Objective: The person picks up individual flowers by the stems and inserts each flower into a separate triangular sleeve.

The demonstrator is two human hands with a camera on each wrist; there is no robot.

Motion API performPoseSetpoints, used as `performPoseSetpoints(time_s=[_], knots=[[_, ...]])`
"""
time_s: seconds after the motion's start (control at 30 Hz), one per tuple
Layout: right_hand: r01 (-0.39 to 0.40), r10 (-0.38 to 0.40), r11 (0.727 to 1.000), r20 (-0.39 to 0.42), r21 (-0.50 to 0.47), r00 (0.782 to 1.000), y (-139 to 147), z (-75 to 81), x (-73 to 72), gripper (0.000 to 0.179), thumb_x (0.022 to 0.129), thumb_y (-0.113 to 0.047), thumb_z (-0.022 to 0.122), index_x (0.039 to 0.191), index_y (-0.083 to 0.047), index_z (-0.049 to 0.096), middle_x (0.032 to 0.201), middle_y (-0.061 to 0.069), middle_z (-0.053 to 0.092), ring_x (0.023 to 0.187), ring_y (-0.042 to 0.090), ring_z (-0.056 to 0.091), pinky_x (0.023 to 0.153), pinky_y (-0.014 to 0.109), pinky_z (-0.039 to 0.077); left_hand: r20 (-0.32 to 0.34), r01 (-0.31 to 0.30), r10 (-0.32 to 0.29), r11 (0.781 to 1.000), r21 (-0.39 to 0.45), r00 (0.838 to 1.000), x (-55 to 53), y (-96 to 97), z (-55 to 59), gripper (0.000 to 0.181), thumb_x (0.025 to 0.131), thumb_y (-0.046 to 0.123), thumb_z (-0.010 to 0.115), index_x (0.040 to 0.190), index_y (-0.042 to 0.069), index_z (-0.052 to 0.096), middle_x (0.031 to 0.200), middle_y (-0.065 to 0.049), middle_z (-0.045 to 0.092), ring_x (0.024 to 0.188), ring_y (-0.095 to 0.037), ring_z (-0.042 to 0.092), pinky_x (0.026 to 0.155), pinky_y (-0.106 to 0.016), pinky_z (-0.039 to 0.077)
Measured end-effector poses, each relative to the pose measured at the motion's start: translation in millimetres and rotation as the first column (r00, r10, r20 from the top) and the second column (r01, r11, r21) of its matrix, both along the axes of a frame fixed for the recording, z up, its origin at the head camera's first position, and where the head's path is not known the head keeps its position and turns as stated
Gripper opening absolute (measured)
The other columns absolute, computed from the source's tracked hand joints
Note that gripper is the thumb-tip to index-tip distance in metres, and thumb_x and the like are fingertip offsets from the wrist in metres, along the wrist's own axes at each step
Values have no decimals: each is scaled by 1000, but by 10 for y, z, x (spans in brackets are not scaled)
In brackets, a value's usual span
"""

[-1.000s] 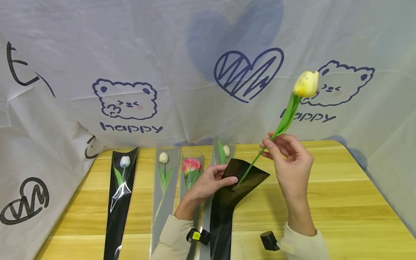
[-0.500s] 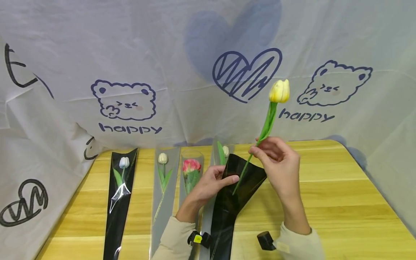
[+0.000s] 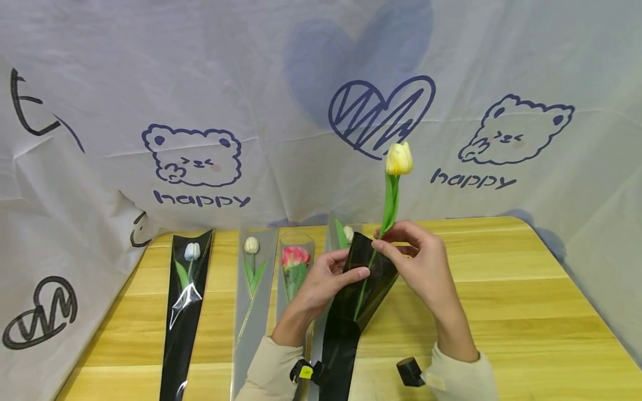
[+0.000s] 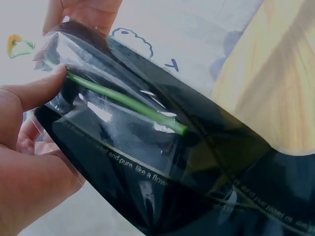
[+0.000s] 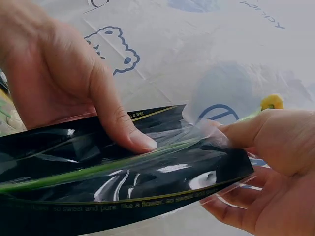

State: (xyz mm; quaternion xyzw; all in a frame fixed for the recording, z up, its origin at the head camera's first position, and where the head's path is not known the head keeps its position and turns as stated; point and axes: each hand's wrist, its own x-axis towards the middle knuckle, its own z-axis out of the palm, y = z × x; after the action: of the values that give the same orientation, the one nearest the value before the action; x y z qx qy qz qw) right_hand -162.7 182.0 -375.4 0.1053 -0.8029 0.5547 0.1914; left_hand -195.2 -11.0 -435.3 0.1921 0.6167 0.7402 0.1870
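Observation:
My left hand (image 3: 326, 281) holds a black flower sleeve (image 3: 337, 345) near its upper end, thumb on the clear front and fingers behind. Between thumb and fingers, my right hand (image 3: 418, 259) pinches the stem of a yellow-and-white tulip (image 3: 399, 159) at the sleeve's mouth. The lower green stem (image 4: 129, 102) shows through the clear film, inside the sleeve, in the left wrist view. Bloom and leaves stand above the opening. Printed lettering runs along the sleeve's edge (image 5: 162, 202) in the right wrist view.
Left on the wooden table (image 3: 526, 312) lies a black-sleeved white tulip (image 3: 192, 252). Grey-sleeved white tulips (image 3: 252, 245) and a pink flower (image 3: 296, 257) lie nearer the left hand, partly under that arm. A printed cloth (image 3: 281, 67) hangs behind.
My right hand has moved left and down, bringing the tulip more upright and its stem deeper into the sleeve. The left hand keeps its hold on the sleeve.

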Motion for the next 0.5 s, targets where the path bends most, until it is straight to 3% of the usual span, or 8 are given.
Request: performPoseSetpoints(time_s=[0.13,0.23,0.37,0.5], knots=[[-7,8,999,35,-44,999,33,2,6,19,95,-14,76,110,-2,74,102,8,74,93,13,68,80,23,57,8,-12,12,1000,5,1000,-3,14,-10,44,95,2,71,138,-2,61,123,-18,71,99,-18,71,83,-31,57],[44,-42,985,11,-167,999,70,20,5,24,99,-16,71,115,2,72,103,13,73,90,15,69,78,26,59,10,-25,25,1000,7,1000,-9,25,-16,42,93,-1,72,135,-4,63,116,-15,73,95,-16,72,81,-30,57],[110,-136,927,-50,-358,989,123,50,-3,27,102,-16,66,117,6,70,103,15,73,88,21,69,76,28,59,5,-27,27,1000,8,1000,-18,34,-28,40,90,-5,74,129,-7,65,107,-9,75,90,-14,72,79,-28,57],[80,-127,855,-57,-512,990,169,58,-16,29,102,-16,65,117,8,70,103,16,72,89,24,68,77,28,59,-3,-3,3,1000,-6,1000,-12,31,-41,33,89,-5,75,121,-8,67,101,-3,75,87,-13,72,78,-27,55]])
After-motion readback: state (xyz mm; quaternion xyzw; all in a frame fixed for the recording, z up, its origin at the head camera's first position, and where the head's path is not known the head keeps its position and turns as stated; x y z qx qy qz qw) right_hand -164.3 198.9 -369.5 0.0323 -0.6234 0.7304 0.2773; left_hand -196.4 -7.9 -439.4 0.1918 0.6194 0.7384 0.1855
